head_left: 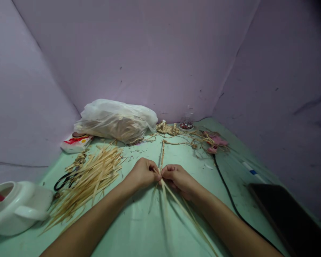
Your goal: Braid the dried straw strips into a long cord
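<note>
My left hand (143, 172) and my right hand (177, 177) meet at the middle of the green table (139, 228), both with fingers pinched on a braid of straw strips. The finished braided cord (162, 152) runs away from my hands toward the back of the table. Loose straw strands (176, 205) trail from between my fingers toward me and to the right.
A heap of cut straw strips (88, 178) lies at the left with black scissors (62, 181) beside it. A white pot (17, 205) stands at the near left. At the back lie a plastic bag of straw (115, 119), braided coils (167, 128), a pink glue gun (215, 142) with a black cable (227, 192), and a dark object (289, 214) on the right.
</note>
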Demonstrator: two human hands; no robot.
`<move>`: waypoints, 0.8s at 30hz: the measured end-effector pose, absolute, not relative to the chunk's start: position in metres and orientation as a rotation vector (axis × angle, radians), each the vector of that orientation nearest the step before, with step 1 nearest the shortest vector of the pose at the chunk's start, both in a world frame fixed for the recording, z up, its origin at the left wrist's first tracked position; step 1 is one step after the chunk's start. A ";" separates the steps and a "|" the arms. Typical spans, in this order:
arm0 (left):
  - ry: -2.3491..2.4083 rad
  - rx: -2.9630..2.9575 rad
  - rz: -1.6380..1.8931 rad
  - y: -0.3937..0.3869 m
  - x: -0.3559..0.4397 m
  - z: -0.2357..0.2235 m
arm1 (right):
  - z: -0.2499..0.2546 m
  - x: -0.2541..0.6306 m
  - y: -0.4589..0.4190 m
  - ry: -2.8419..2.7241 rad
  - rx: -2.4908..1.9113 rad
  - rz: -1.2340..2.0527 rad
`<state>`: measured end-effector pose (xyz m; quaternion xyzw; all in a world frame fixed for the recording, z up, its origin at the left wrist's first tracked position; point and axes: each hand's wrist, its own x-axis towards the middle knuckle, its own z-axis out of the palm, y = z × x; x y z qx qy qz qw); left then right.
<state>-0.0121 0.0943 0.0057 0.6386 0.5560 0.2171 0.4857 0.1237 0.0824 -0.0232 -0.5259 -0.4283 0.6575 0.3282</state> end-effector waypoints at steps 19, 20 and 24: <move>1.518 1.456 0.945 0.103 -0.025 0.026 | -0.017 0.120 0.078 -1.167 -1.405 1.681; 1.553 1.520 1.073 0.099 -0.030 0.037 | -0.016 0.120 0.078 -1.179 -1.411 1.681; 1.685 1.998 1.633 0.065 -0.044 0.083 | -0.019 0.121 0.080 -1.222 -1.423 1.643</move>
